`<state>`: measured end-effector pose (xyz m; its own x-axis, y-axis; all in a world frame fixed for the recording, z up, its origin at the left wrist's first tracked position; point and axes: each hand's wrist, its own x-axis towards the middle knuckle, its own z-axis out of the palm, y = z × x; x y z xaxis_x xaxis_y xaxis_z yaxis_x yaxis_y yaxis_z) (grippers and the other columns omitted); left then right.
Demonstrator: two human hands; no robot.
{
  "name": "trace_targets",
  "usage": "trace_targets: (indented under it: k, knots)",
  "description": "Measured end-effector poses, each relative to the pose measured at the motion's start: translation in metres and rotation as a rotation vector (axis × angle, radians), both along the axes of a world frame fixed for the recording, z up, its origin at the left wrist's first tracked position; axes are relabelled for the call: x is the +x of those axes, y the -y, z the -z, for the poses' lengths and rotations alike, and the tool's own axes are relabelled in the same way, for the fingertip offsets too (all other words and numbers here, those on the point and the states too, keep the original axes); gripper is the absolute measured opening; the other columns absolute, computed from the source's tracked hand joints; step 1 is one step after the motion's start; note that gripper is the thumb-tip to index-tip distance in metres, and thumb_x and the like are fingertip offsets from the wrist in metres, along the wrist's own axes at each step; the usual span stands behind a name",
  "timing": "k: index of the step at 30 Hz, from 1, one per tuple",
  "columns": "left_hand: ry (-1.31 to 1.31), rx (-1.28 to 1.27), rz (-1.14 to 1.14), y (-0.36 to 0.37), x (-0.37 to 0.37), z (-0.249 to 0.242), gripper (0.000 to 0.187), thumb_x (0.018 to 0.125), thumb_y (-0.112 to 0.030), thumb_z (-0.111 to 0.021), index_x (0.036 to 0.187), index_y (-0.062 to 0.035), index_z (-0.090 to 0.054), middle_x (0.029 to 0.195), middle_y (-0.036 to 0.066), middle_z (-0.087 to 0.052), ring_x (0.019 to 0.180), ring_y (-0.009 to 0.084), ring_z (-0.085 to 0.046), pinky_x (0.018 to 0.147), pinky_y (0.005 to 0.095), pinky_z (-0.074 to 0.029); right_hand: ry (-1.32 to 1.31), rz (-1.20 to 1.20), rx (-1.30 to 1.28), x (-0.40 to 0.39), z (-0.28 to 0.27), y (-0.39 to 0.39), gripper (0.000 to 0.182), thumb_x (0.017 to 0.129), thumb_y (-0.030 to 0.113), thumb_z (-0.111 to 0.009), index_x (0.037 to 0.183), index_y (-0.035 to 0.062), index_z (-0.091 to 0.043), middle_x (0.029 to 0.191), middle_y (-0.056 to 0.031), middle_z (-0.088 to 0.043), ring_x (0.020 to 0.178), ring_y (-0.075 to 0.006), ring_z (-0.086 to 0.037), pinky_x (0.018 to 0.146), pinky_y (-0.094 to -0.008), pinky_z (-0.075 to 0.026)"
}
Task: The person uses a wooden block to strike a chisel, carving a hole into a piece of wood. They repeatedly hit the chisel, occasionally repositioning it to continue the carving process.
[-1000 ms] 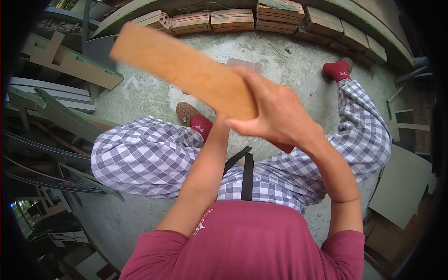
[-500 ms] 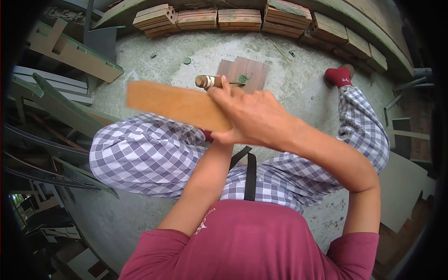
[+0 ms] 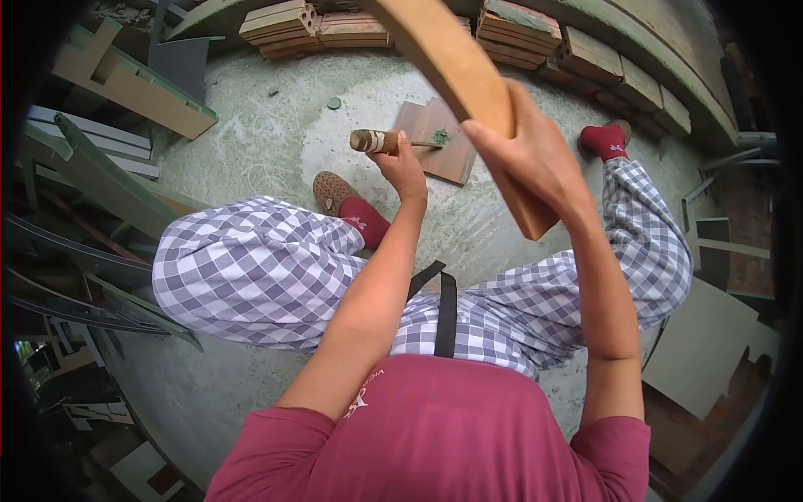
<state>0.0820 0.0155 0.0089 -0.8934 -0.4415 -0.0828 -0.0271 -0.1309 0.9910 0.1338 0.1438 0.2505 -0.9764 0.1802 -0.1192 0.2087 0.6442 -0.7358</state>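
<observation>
My left hand (image 3: 403, 171) is closed around the wooden handle of a chisel (image 3: 372, 140), which has whitish tape wrapped on it. The chisel lies nearly level, its thin metal shaft reaching right to a small heap of green bits (image 3: 441, 137). Under that heap is a brown wood-grain board (image 3: 452, 165) on the floor. In my right hand (image 3: 544, 159) is a thick, tan wooden bar (image 3: 456, 63), gripped near its lower end. The bar slants up and left past the top edge of the view, above the board and apart from the chisel.
Stacked hollow bricks (image 3: 351, 32) line the low curved wall at the back. Cut panels (image 3: 138, 88) and strips pile up on the left. A pale sheet (image 3: 698, 347) lies at the right. My shoe (image 3: 333, 192) rests just left of the board; a green cap (image 3: 335, 104) is on the concrete.
The wooden bar has swung from lying across above my left hand to raised up and right. My right hand moved right with it, uncovering my left hand, which still holds the chisel.
</observation>
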Motion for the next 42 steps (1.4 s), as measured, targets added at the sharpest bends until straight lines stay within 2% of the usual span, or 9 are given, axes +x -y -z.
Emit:
trace_targets:
  k: [9, 11, 13, 15, 24, 30, 33, 36, 42]
  knots:
    - [0.075, -0.111, 0.077, -0.006, 0.006, -0.016, 0.043, 0.087, -0.011, -0.062, 0.119, 0.0021, -0.037, 0.107, 0.015, -0.055, 0.096, 0.0227, -0.057, 0.089, 0.0344, -0.045, -0.045, 0.354, -0.352, 0.033, 0.036, -0.07, 0.068, 0.08, 0.049, -0.062, 0.122, -0.0025, -0.049, 0.096, -0.0126, -0.059, 0.085, -0.0181, -0.058, 0.075, -0.0311, -0.047]
    - [0.007, -0.096, 0.131, -0.008, 0.007, -0.014, 0.044, 0.086, -0.01, -0.062, 0.12, 0.002, -0.037, 0.106, 0.015, -0.055, 0.095, 0.0219, -0.057, 0.088, 0.0345, -0.046, -0.046, 0.336, -0.319, 0.043, 0.053, -0.075, 0.058, 0.086, 0.047, -0.057, 0.12, 0.0016, -0.046, 0.083, -0.0062, -0.055, 0.066, -0.0113, -0.054, 0.057, -0.0259, -0.046]
    - [-0.024, -0.125, 0.129, -0.011, 0.006, -0.014, 0.045, 0.086, -0.011, -0.063, 0.12, 0.0017, -0.037, 0.106, 0.014, -0.055, 0.094, 0.0213, -0.057, 0.087, 0.0343, -0.046, -0.01, 0.343, -0.345, 0.049, 0.061, -0.077, 0.057, 0.087, 0.047, -0.057, 0.119, 0.0016, -0.047, 0.084, -0.0066, -0.055, 0.066, -0.0117, -0.055, 0.058, -0.0262, -0.046]
    - [-0.055, -0.147, 0.125, -0.011, 0.004, -0.012, 0.046, 0.086, -0.012, -0.064, 0.121, 0.0013, -0.038, 0.105, 0.013, -0.055, 0.093, 0.0206, -0.057, 0.085, 0.0341, -0.046, -0.001, 0.377, -0.379, 0.05, 0.063, -0.073, 0.065, 0.081, 0.049, -0.062, 0.119, -0.0018, -0.049, 0.095, -0.0121, -0.06, 0.084, -0.0175, -0.058, 0.076, -0.0311, -0.047]
    - [-0.01, -0.394, 0.242, -0.01, 0.0, -0.009, 0.042, 0.08, -0.017, -0.075, 0.11, -0.0009, -0.05, 0.098, 0.007, -0.055, 0.088, 0.015, -0.055, 0.081, 0.029, -0.046, 0.028, 0.35, -0.366, 0.051, 0.056, -0.065, 0.075, 0.078, 0.052, -0.064, 0.126, -0.0032, -0.046, 0.099, -0.0161, -0.061, 0.089, -0.0209, -0.061, 0.078, -0.0331, -0.048]
    - [-0.079, -0.162, 0.363, -0.033, 0.015, -0.028, 0.032, 0.078, -0.013, -0.075, 0.099, -0.005, -0.053, 0.092, 0.004, -0.057, 0.084, 0.0146, -0.055, 0.077, 0.0294, -0.046, 0.033, 0.37, -0.379, 0.055, 0.062, -0.066, 0.07, 0.08, 0.049, -0.063, 0.124, -0.0029, -0.047, 0.099, -0.0149, -0.06, 0.087, -0.0196, -0.059, 0.077, -0.032, -0.047]
    - [-0.068, -0.311, 0.394, -0.039, 0.022, -0.032, 0.034, 0.075, -0.01, -0.075, 0.099, -0.0079, -0.052, 0.092, 0.005, -0.057, 0.085, 0.0189, -0.057, 0.075, 0.0335, -0.047, 0.014, 0.388, -0.372, 0.058, 0.065, -0.063, 0.066, 0.082, 0.046, -0.062, 0.124, -0.0023, -0.046, 0.098, -0.0126, -0.059, 0.085, -0.0185, -0.058, 0.076, -0.0316, -0.047]
    - [-0.176, -0.414, 0.417, -0.048, 0.025, -0.024, 0.032, 0.075, -0.01, -0.074, 0.098, -0.009, -0.052, 0.089, 0.008, -0.055, 0.084, 0.024, -0.057, 0.074, 0.0357, -0.046, -0.015, 0.352, -0.329, 0.064, 0.08, -0.069, 0.059, 0.087, 0.046, -0.056, 0.123, 0.0024, -0.041, 0.08, -0.0077, -0.053, 0.058, -0.0134, -0.057, 0.049, -0.026, -0.049]
    - [-0.34, -0.539, 0.534, -0.062, 0.029, -0.012, 0.03, 0.069, 0.001, -0.068, 0.093, -0.0085, -0.052, 0.09, 0.009, -0.055, 0.086, 0.0336, -0.056, 0.072, 0.04, -0.046, -0.062, 0.449, -0.506, 0.09, 0.059, -0.04, 0.06, 0.087, 0.046, -0.055, 0.124, 0.0027, -0.037, 0.081, -0.0094, -0.054, 0.06, -0.0148, -0.058, 0.051, -0.0272, -0.05]
